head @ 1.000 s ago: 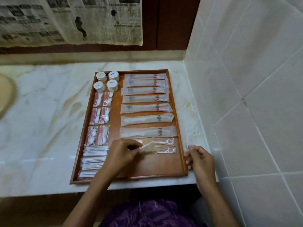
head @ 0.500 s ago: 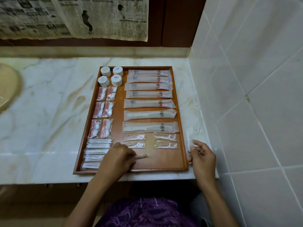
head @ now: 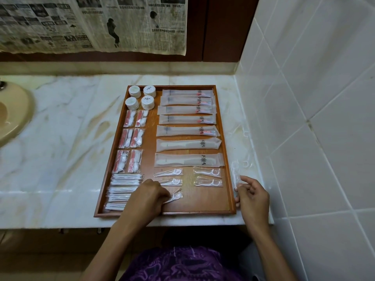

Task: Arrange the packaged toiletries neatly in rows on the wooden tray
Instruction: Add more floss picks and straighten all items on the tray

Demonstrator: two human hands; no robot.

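With left hand fingers pinching a floss packet and right hand fingers gripping another packet, either slippery wrapper could skew the row just beyond the fingers.

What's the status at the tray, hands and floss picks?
Left hand pinching clear-wrapped white floss pick on rectangular wooden tray. Right hand holding another wrapped pick off tray's right edge. Nothing in the way.
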